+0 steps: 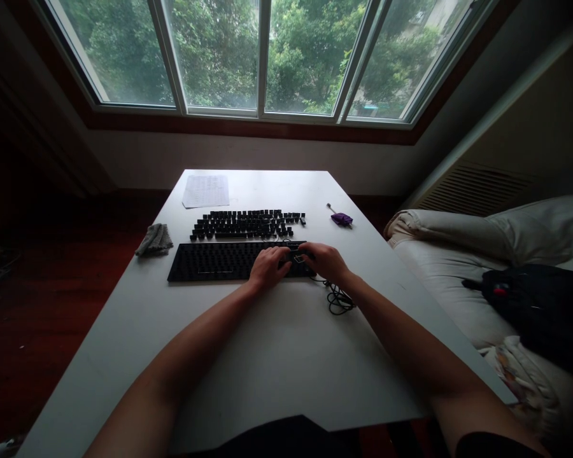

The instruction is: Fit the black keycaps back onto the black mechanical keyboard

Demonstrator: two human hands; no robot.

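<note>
A black keyboard base point(210, 262) with its keycaps off lies on the white table. Over its right part, my left hand point(268, 267) rests with curled fingers, gripping the board. My right hand point(328, 262) reaches in from the other side, thumb and fingertips drawn together at the right end. Thin pale lines show between the hands; whether they belong to a small tool or to the board I cannot make out. Behind the base, loose black keycaps point(248, 226) stand in rows laid out like a keyboard. A coiled black cable point(338, 300) lies beside my right wrist.
A grey cloth point(155, 240) sits at the table's left edge. A printed paper sheet point(206, 191) lies at the far left corner. To the right is a small purple object point(341, 219) beside a thin brush-like stick. A sofa point(439, 267) with a dark bag point(539, 305) flanks the table point(248, 356).
</note>
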